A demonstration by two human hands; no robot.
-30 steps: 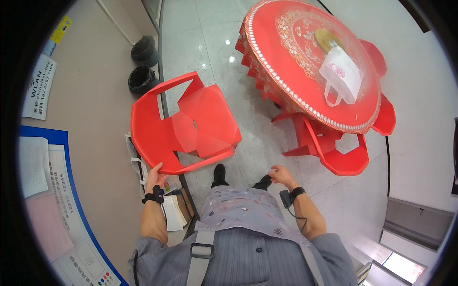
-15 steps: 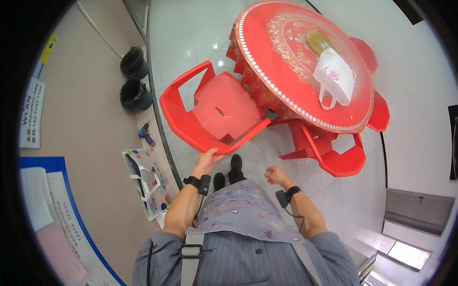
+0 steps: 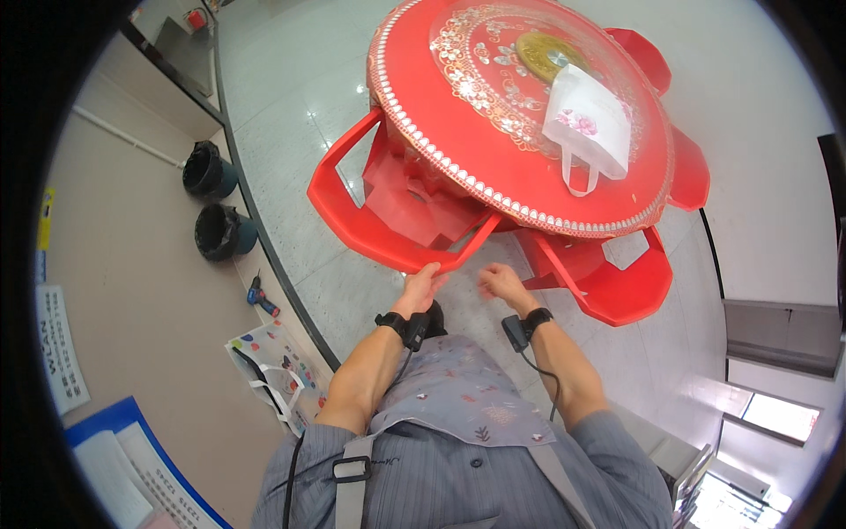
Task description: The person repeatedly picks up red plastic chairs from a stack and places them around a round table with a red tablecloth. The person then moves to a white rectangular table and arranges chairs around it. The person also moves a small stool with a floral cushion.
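Two bare hands reach forward over the floor [image 3: 291, 234], the left hand [image 3: 423, 285] gripping a red plastic chair [image 3: 368, 236] and the right hand [image 3: 500, 282] just beside it. The left fingers are closed on the outer rim of the chair's curved back, toward its right end. The right hand hangs near the chair's right armrest, its fingers loosely curled; blur makes it impossible to tell how far open they are, and no thing shows in them. The chair stands at the near left side of a round table [image 3: 414, 97], its back toward the person and its seat partly hidden by the table's edge; whether the two touch is unclear. A second red chair [image 3: 626, 295] stands to its right, also at the table. On the red, white-trimmed cover lie a white carrier bag [image 3: 589, 110] with a pink floral print and, just behind it, a round golden disc [image 3: 538, 53]. Along the wall at left are two dark bins [image 3: 222, 231], a blue-and-black power drill [image 3: 262, 298] and a patterned bag [image 3: 304, 392] with white handles. Black straps with small devices circle both wrists, and a grey patterned apron [image 3: 467, 392] covers the person's front.
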